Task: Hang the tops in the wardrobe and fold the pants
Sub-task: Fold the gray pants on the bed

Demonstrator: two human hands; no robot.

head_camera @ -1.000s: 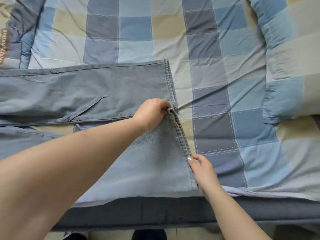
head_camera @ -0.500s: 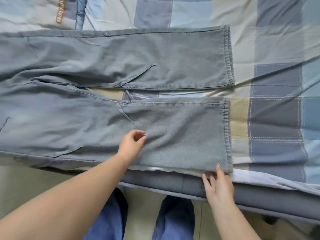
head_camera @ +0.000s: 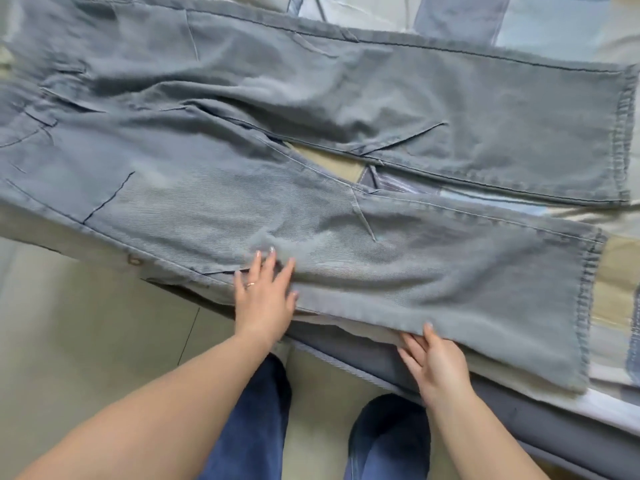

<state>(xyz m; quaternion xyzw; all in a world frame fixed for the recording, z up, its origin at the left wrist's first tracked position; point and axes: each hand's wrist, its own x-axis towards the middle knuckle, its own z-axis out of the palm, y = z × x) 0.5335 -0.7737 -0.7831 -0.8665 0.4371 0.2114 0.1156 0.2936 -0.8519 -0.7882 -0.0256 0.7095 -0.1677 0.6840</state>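
Grey-blue denim pants now flat on checked bed; our left hand, fingers spread, smooths; right hand w/ straight fingers at hem edge: fold comes next.

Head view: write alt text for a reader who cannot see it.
Grey-blue jeans lie spread flat on a checked bedspread, legs apart. The left hand presses flat on the nearer leg; the right hand touches that leg's near edge at the bed's side.

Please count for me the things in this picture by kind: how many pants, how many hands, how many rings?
Pants: 1
Hands: 2, left hand, right hand
Rings: 1, ring on the left hand
Total: 4
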